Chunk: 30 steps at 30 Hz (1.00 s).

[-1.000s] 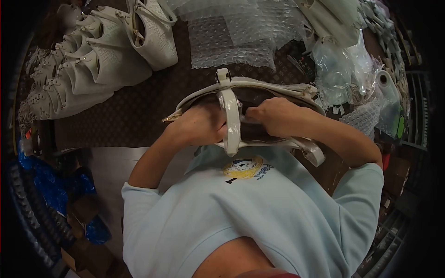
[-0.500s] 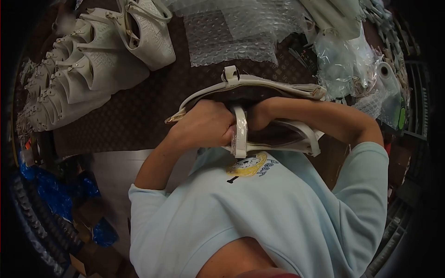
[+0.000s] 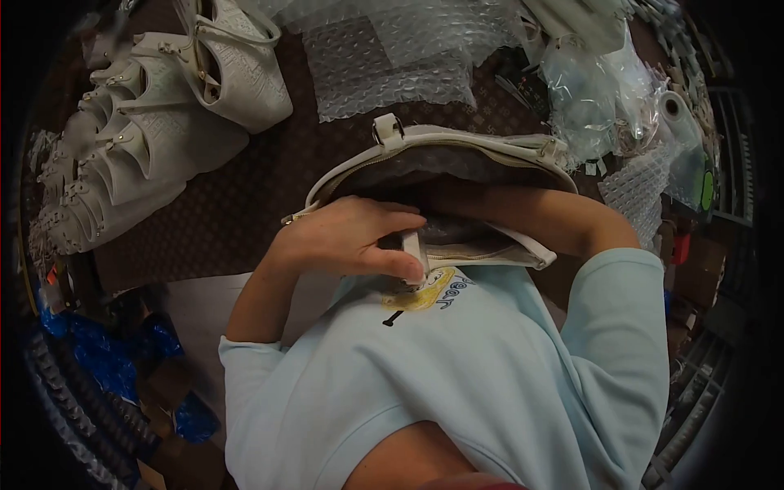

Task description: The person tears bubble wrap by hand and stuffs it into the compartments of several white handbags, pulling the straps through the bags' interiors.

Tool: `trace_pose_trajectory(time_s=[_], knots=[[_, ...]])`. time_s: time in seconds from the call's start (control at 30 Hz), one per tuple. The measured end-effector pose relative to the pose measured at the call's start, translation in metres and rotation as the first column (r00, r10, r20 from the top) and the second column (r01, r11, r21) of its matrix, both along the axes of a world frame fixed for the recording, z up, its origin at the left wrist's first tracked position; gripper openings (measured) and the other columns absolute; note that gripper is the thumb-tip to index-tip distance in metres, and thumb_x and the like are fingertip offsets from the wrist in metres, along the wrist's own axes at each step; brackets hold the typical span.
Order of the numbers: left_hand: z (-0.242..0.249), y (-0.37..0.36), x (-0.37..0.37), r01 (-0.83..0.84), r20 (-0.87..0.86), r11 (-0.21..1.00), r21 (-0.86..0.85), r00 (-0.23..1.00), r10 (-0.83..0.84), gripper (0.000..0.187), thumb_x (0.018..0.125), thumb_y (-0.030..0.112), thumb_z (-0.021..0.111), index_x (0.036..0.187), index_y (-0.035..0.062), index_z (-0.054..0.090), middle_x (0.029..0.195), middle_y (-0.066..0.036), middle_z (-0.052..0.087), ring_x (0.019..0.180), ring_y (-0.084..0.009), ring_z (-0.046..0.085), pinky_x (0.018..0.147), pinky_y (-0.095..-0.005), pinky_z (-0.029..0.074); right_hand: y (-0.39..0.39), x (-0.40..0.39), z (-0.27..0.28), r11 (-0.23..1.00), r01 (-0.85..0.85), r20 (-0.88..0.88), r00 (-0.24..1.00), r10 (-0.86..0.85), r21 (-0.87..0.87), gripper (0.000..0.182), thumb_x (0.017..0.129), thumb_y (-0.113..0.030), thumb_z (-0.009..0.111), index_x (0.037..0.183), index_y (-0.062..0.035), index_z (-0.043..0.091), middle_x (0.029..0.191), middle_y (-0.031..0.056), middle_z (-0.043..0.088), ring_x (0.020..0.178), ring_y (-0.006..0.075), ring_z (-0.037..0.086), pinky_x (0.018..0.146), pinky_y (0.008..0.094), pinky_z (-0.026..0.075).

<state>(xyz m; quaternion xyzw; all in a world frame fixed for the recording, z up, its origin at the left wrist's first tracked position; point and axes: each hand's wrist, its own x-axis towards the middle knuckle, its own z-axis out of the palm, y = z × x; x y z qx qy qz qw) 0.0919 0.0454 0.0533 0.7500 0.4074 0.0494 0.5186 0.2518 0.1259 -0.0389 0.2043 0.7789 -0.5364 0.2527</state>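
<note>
A cream handbag (image 3: 482,140) stands upright against my front, its zipped mouth wide open toward me. My left hand (image 3: 347,237) is at the near side of the opening, thumb outside and fingers over the rim, around a cream strap (image 3: 414,245). My right forearm (image 3: 539,214) reaches into the bag; the hand is hidden in the dark interior, so its fingers and anything in them cannot be seen. A strap ring (image 3: 387,128) sticks up from the far rim. Greyish lining shows inside.
Several cream handbags (image 3: 184,102) stand in a row on the left of the brown patterned table (image 3: 269,175). Bubble wrap sheets (image 3: 384,73) lie at the back. Clear plastic bags (image 3: 580,94) and a roll of film (image 3: 674,106) are at the right. Blue plastic (image 3: 102,355) lies lower left.
My right hand has gone deeper into the handbag, out of sight. The left hand's thumb and fingers have spread around the near strap. The bag's mouth gapes wider, and the view has shifted slightly.
</note>
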Motion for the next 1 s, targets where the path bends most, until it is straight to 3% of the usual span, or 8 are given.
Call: trace_pose_trajectory(time_s=[0.1,0.2,0.3,0.43,0.7,0.83,0.9,1.0], knots=[[-0.019,0.001,-0.004,-0.026,0.502,0.953,0.303,0.854,-0.136,0.089,0.068,0.067,0.061,0.121,-0.0031,0.050,0.113,-0.021,0.058,0.099,-0.0337,0.059,0.086,-0.0357,0.046,0.010,0.009,-0.011,0.997,-0.071,0.103,0.992,0.067,0.036,0.038,0.086,-0.024,0.044,0.112,-0.0021,0.060,0.118,0.0189,0.057,0.107,0.0294,0.055,0.094,0.0374,0.041],[0.002,-0.002,0.003,0.041,0.106,0.958,0.284,0.992,-0.074,0.090,0.064,0.066,0.065,0.120,-0.0036,0.051,0.110,-0.021,0.060,0.099,-0.0330,0.059,0.086,-0.0355,0.047,0.009,0.016,0.009,0.895,-0.290,0.255,0.944,0.210,0.338,0.039,0.087,-0.027,0.045,0.115,-0.0036,0.058,0.118,0.0190,0.056,0.107,0.0288,0.056,0.094,0.0377,0.041],[0.011,0.001,0.006,0.027,-0.060,0.991,0.129,0.998,-0.019,0.083,0.062,0.064,0.067,0.114,-0.0008,0.055,0.102,-0.020,0.062,0.095,-0.0333,0.060,0.083,-0.0371,0.048,0.024,0.008,0.002,0.862,-0.476,0.229,0.871,0.435,0.173,0.044,0.089,-0.029,0.045,0.122,-0.0008,0.052,0.122,0.0203,0.054,0.114,0.0303,0.050,0.098,0.0362,0.037],[0.012,0.006,0.005,0.007,-0.114,0.999,0.039,0.993,-0.002,0.068,0.064,0.060,0.068,0.102,0.0041,0.059,0.089,-0.017,0.064,0.085,-0.0341,0.062,0.076,-0.0386,0.048,0.035,0.030,0.125,0.999,-0.021,0.228,0.973,0.032,-0.050,0.056,0.094,-0.046,0.038,0.129,-0.0030,0.047,0.123,0.0194,0.053,0.116,0.0313,0.048,0.098,0.0355,0.036],[0.018,0.011,0.006,-0.030,-0.133,0.999,-0.031,0.991,0.026,0.069,0.062,0.057,0.071,0.104,0.0038,0.059,0.092,-0.017,0.064,0.088,-0.0323,0.062,0.076,-0.0373,0.048,0.032,0.095,0.159,0.990,-0.087,0.171,0.983,0.066,0.115,0.070,0.091,-0.061,0.030,0.127,-0.0035,0.050,0.125,0.0182,0.053,0.116,0.0283,0.049,0.099,0.0353,0.035],[0.013,0.008,-0.006,-0.085,0.193,0.979,0.184,0.980,0.049,0.073,0.065,0.048,0.074,0.117,0.0002,0.055,0.101,-0.015,0.065,0.092,-0.0303,0.062,0.082,-0.0370,0.048,0.085,0.125,0.190,0.725,0.688,-0.411,0.673,-0.614,0.043,0.064,0.093,-0.054,0.037,0.111,0.0021,0.060,0.112,0.0140,0.061,0.103,0.0204,0.058,0.092,0.0291,0.042],[0.018,0.009,-0.020,-0.088,0.374,0.966,0.243,0.927,-0.009,0.075,0.067,0.046,0.074,0.121,-0.0011,0.053,0.104,-0.015,0.065,0.093,-0.0286,0.063,0.083,-0.0365,0.049,0.098,0.134,0.109,0.559,0.800,-0.367,0.598,-0.713,0.218,0.061,0.091,-0.054,0.041,0.110,0.0006,0.062,0.113,0.0122,0.061,0.102,0.0172,0.058,0.090,0.0275,0.042],[0.036,0.024,-0.061,-0.436,0.591,0.894,-0.107,0.695,0.409,0.072,0.075,0.048,0.068,0.123,-0.0016,0.051,0.110,-0.013,0.062,0.101,-0.0218,0.060,0.087,-0.0344,0.047,0.091,0.122,0.103,0.413,0.855,0.366,0.511,-0.778,-0.314,0.062,0.092,-0.052,0.043,0.112,0.0054,0.058,0.114,0.0153,0.059,0.103,0.0183,0.057,0.091,0.0301,0.043]])
